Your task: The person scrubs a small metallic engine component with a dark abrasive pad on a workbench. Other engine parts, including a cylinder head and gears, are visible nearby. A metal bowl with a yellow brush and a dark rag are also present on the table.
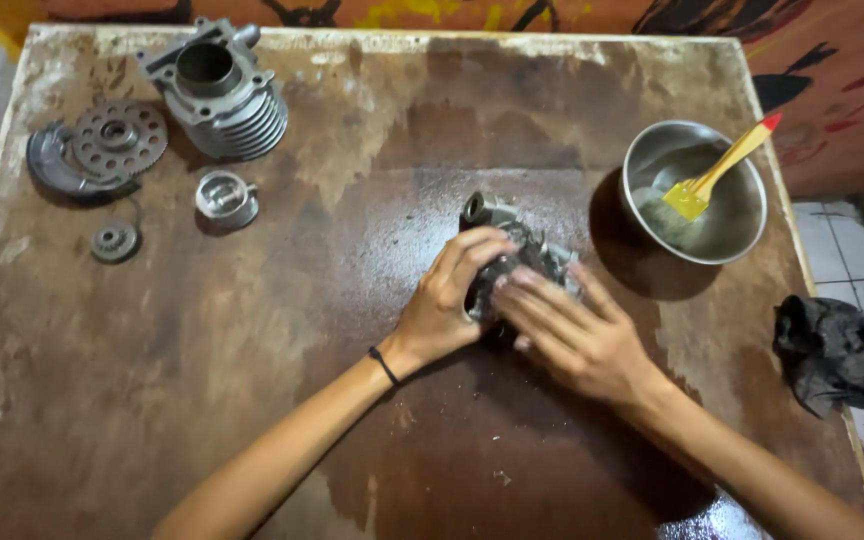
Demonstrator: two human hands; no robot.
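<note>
Under both hands (512, 310), knobbly grey metal casting (497, 215)

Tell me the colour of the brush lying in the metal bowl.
Yellow brush with a red handle tip, resting in the steel bowl; the head view shows it.

Two bare forearms with no sleeves. The left hand (442, 305) has a thin black band around its wrist. The right hand (577, 335) wears nothing. Slim fingers (542, 300), no rings visible.
</note>
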